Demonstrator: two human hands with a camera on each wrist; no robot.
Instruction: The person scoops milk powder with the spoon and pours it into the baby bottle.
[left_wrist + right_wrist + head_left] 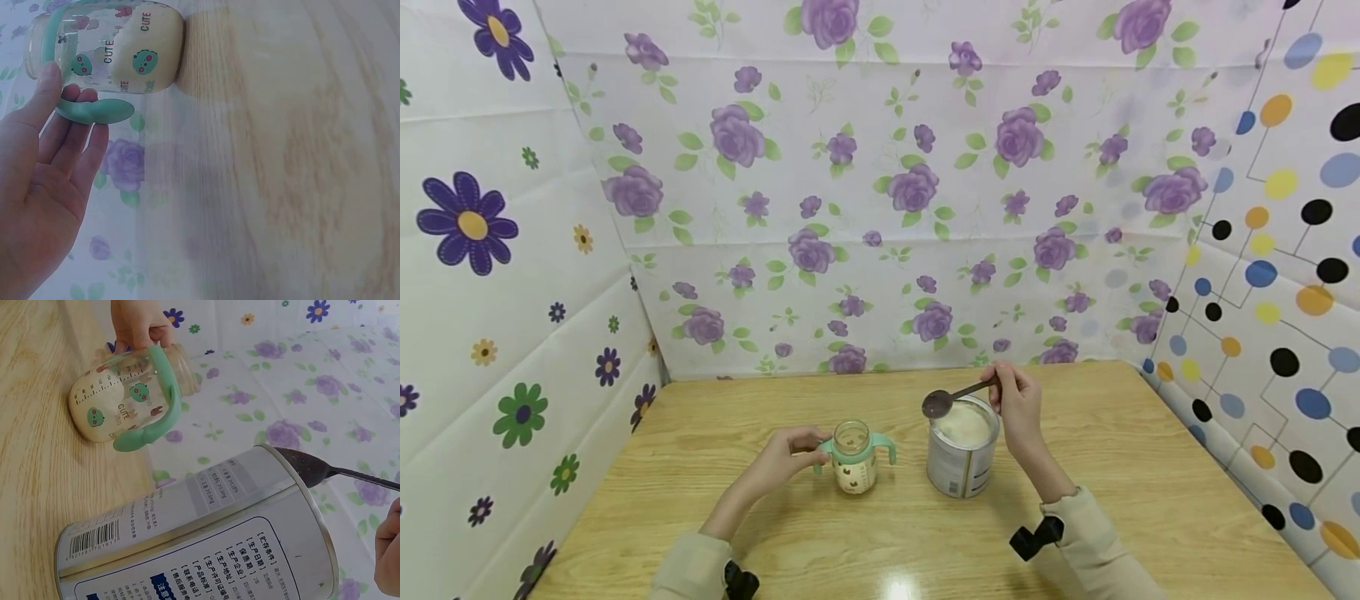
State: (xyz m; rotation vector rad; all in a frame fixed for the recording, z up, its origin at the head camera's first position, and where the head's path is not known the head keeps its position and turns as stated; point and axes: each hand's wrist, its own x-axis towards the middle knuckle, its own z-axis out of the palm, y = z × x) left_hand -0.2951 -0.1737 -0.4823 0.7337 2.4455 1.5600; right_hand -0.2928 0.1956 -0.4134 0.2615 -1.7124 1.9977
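Note:
A clear baby bottle (856, 473) with a mint-green collar and two handles stands uncapped and upright on the table. Cream-coloured contents fill its lower part. My left hand (790, 454) holds its left handle (97, 111) between thumb and fingers. To the right of the bottle is an open silver-grey tin (955, 460), with pale powder (964, 423) inside near the top. In my right hand (1018, 408) I grip the handle of a dark brown spoon (937, 404). The spoon's bowl is at the tin's left rim; in the right wrist view the rim (312, 506) partly hides it.
The wooden table (760, 542) runs back to a wall sheet with purple roses (912, 188). A daisy-patterned sheet (467, 333) closes the left side, and a dotted one (1285, 317) the right. Black wrist devices (1037, 537) sit at both sleeve cuffs.

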